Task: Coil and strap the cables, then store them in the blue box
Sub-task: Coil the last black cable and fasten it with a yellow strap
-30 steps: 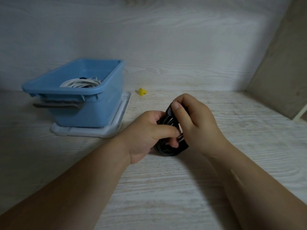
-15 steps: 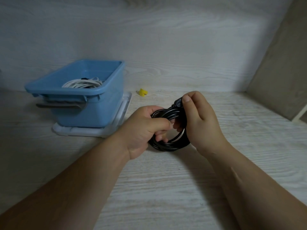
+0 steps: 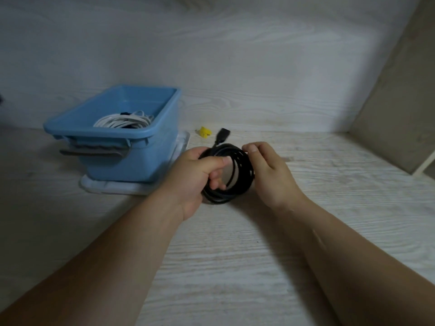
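step: black coil [image 3: 237, 178] wound, no strap seen | held above table [image 3: 235, 267], right of box [image 3: 141, 158] | left hand [image 3: 195, 175] curled round its left side | right hand [image 3: 268, 170] half-open at right rim, grip unclear | coil on edge, long axis near upright, plug [image 3: 222, 135] points up and away | next: likely strap, keep loops tight
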